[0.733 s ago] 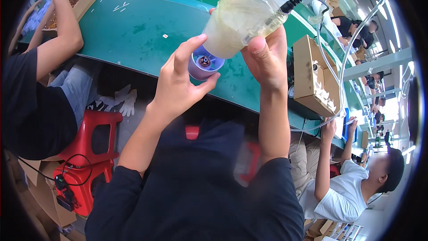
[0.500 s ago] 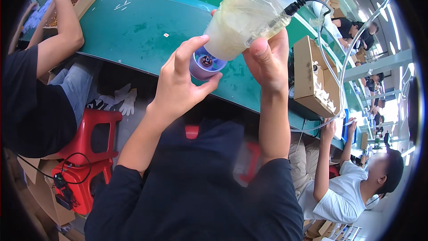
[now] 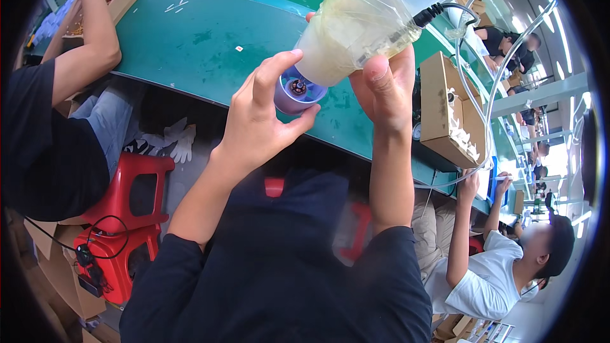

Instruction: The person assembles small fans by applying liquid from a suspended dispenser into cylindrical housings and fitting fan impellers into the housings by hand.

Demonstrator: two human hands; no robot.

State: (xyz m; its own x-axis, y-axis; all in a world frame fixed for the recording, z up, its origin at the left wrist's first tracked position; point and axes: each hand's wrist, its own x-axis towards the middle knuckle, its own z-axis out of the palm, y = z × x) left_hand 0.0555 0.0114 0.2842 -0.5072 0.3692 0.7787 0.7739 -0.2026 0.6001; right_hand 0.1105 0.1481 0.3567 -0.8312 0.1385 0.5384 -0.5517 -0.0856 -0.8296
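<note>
My left hand [image 3: 259,111] grips a small lavender round housing [image 3: 297,103] between thumb and fingers. A dark round part with coppery spots, like a small motor, sits inside its open top. My right hand [image 3: 387,89] is wrapped around a bulky handheld tool [image 3: 356,22] with a whitish nose and yellowed clear tape. The nose slants down over the housing's mouth, with a thin tip reaching toward the part inside; whether they touch I cannot tell. A black cable plug [image 3: 429,15] enters the tool's side. Some fingers of both hands are hidden behind what they hold.
Below lies the green bench [image 3: 190,44], with small white sticks [image 3: 176,6] on it. A cardboard box [image 3: 438,111] of white parts stands at right, crossed by clear tubing [image 3: 488,114]. Co-workers sit at both sides. A red stool [image 3: 136,184] is at lower left.
Both hands, with the housing and the tool, have shifted very slightly to the right in the picture. Both grips are the same.
</note>
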